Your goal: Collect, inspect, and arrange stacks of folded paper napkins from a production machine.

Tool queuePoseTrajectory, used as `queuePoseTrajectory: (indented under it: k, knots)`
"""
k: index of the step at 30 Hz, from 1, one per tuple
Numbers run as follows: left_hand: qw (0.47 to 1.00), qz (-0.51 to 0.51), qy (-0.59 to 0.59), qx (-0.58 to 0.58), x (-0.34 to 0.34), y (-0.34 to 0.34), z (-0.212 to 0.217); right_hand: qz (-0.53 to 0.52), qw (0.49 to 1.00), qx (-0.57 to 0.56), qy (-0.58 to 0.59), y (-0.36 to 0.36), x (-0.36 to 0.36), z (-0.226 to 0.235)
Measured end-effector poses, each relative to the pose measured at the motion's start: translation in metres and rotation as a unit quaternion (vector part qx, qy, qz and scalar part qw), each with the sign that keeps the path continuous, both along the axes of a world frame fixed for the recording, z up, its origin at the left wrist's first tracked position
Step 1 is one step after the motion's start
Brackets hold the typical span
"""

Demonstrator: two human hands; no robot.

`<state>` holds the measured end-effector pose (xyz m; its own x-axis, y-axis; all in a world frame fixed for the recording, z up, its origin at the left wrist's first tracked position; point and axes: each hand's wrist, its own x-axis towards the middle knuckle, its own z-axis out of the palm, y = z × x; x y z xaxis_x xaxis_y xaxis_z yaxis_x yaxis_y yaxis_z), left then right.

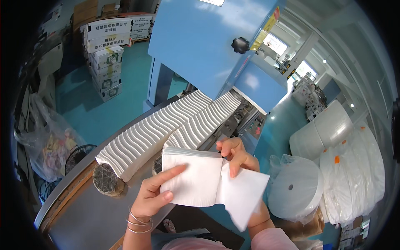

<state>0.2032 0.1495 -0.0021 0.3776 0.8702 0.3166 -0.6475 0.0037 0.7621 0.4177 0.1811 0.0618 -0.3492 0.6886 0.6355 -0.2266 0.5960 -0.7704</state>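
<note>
A thick stack of folded white paper napkins [189, 183] is up in front of me, above the near edge of the metal table. My left hand [156, 191], with bracelets at the wrist, grips its left side, thumb and index finger lying on the front face. At the right side, my right hand [241, 160] pinches the stack's upper corner and a loose, partly unfolded white sheet [243, 193] that hangs beside it. Two long rows of upright napkins [154, 129] lie on the table behind the stack. A round, tape-wrapped block [107, 181] stands against the left row's near end.
A blue machine [191, 46] with a black knob [241, 45] rises over the rows' far end. Large white paper rolls [296, 187] in plastic stand at right. Stacked cartons [106, 68] are at the far left, and a clear plastic bag [52, 143] and a fan [79, 157] nearer.
</note>
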Motion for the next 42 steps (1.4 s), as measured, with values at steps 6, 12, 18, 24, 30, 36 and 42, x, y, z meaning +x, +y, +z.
queuePoseTrajectory:
  k: [6, 12, 18, 24, 30, 36, 42]
  knots:
    - [0.998, 0.030, 0.046, 0.014, 0.003, -0.003, 0.004, 0.040, 0.995, -0.040, 0.078, 0.008, 0.004, -0.008]
    - [0.997, 0.042, 0.059, 0.023, 0.004, 0.000, 0.004, 0.045, 0.997, -0.023, 0.062, 0.009, 0.005, -0.008]
    - [0.995, 0.030, 0.087, 0.030, 0.007, 0.003, 0.003, -0.032, 0.997, -0.026, -0.066, 0.000, 0.005, 0.003]
    - [0.996, 0.013, 0.048, 0.073, 0.021, -0.004, 0.003, -0.161, 0.979, -0.040, -0.117, -0.009, 0.000, -0.011]
    - [0.988, 0.080, 0.103, 0.087, 0.017, -0.033, -0.005, -0.059, 0.975, -0.198, -0.083, -0.053, -0.007, -0.017]
    - [0.972, 0.233, 0.029, 0.012, -0.016, -0.126, -0.028, -0.038, 0.978, -0.104, -0.175, -0.100, -0.075, -0.024]
    - [0.889, 0.454, -0.060, -0.025, -0.092, -0.271, -0.047, 0.085, 0.940, 0.075, -0.322, -0.186, -0.207, -0.029]
